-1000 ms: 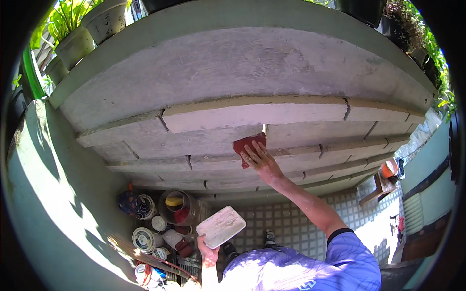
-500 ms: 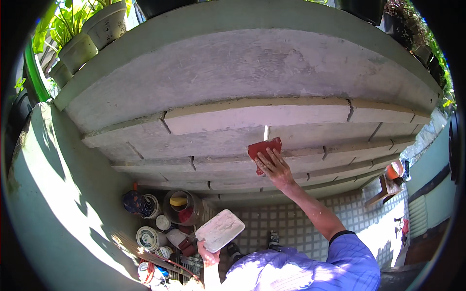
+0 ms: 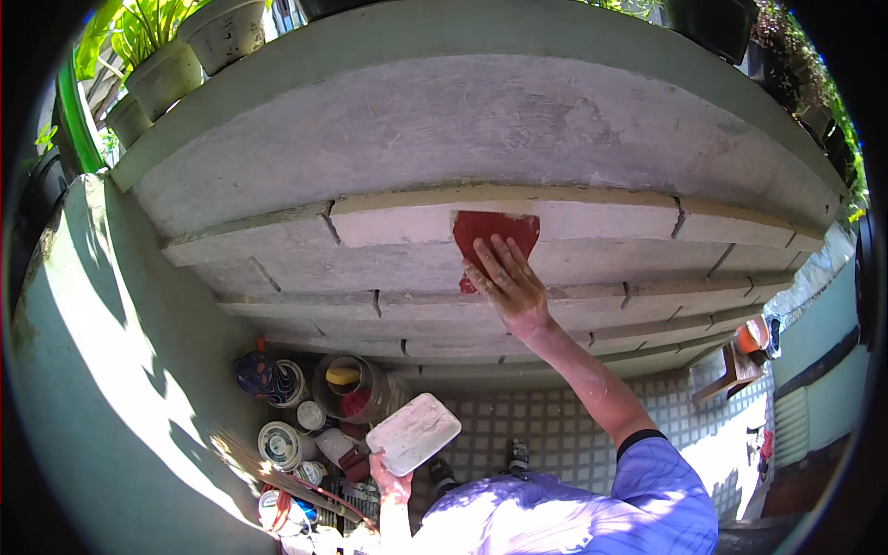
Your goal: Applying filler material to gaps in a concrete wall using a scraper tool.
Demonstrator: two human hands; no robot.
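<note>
My right hand (image 3: 511, 285) is closed on a red putty spreader (image 3: 495, 231), fingers spread over its back. The spreader lies against the pale face of a raised block (image 3: 592, 220) in the wall, its wide edge near the block's top. My left hand (image 3: 390, 476) grips the near end of a white rectangular tray (image 3: 415, 434), held at waist height. Whitish paste coats the tray's inside. Pale smears mark the right hand's fingers. The spreader's grip is partly hidden beneath that hand.
Several buckets and tubs (image 3: 282, 446) crowd the floor at left, beside a large bin (image 3: 384, 393) with a yellow item in it. Potted plants (image 3: 165, 79) line the wall's top. At right stands a wooden stool (image 3: 731, 375). A green side wall (image 3: 129, 370) bounds the left.
My right hand and the spreader have moved up from the lower recessed wall area onto the raised block's face. A small pale strip seen above the spreader earlier no longer shows. The tray shifted slightly left.
</note>
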